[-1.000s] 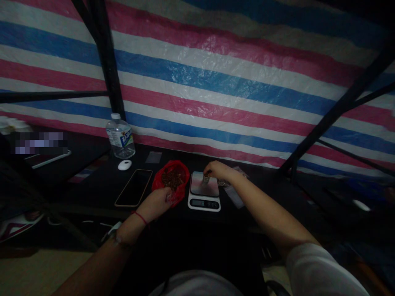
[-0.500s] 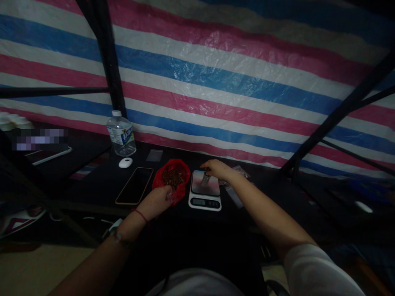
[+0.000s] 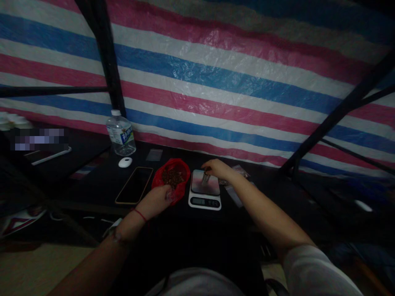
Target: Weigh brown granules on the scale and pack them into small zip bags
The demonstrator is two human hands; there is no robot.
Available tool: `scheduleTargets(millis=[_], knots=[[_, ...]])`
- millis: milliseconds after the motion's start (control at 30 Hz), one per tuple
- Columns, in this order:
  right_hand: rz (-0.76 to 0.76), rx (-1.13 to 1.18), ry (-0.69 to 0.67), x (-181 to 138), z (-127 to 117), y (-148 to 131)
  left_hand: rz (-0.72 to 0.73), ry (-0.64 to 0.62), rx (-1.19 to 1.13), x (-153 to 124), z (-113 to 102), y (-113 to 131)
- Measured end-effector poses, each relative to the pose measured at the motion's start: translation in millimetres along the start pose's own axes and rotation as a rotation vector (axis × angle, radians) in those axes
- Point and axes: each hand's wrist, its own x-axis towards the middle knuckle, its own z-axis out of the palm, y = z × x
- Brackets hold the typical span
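An open red plastic bag (image 3: 157, 176) holds small brown dried pieces (image 3: 173, 176). My left hand (image 3: 159, 199) is closed at its near edge, with a bit of clear plastic showing by the fingers. Right of the bag stands a white digital kitchen scale (image 3: 191, 201) with a shiny metal plate and a small display, too dim to read. My right hand (image 3: 216, 167) reaches over the back of the plate, fingers drawn together and pointing down. Under them is a small pale-and-dark shape, either an object or a reflection; what the fingers hold cannot be made out.
A phone (image 3: 135, 186) and a white oval gadget (image 3: 125, 162) lie on the left, with a clear bottle (image 3: 121, 135) behind. A small clear bag (image 3: 154, 155) lies at the back. Clear packets (image 3: 240, 170) lie beyond my right wrist. Dark metal posts (image 3: 108, 61) frame a striped sheet.
Almost nothing differs. My right hand stays over the scale plate and my left hand stays at the red bag.
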Motion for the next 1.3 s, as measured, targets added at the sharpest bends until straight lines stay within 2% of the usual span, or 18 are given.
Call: scheduleTargets(millis=[333,433,500,667,833,1133,1233,1300], knots=[[0.046,0.058,0.152,-0.9,-8.5,1.5,-0.011,0.008,0.007,-1.3,-3.3,1.8],[0.051,0.137,0.196,6.2,-9.6,-16.5,-0.012,0.012,-0.001,-1.5,-3.5,1.0],[-0.004,0.206,0.211,14.3,-6.0,-34.8,-0.012,0.025,0.001,-1.4,-3.6,0.7],[-0.149,0.24,0.154,41.5,12.6,-81.1,0.019,0.077,0.002,0.0,-3.3,0.2],[-0.183,0.228,0.131,63.5,30.3,-104.8,0.021,0.076,-0.03,1.4,-0.9,-2.2],[-0.22,0.201,0.121,81.1,51.6,-109.9,-0.009,0.126,-0.09,2.1,-1.4,-1.8],[-0.258,0.214,0.173,71.1,43.3,-107.8,-0.007,0.171,-0.139,-1.6,-5.7,6.3],[-0.256,0.247,0.281,54.8,30.9,-102.2,0.006,0.188,-0.182,-4.5,-8.8,13.0]])
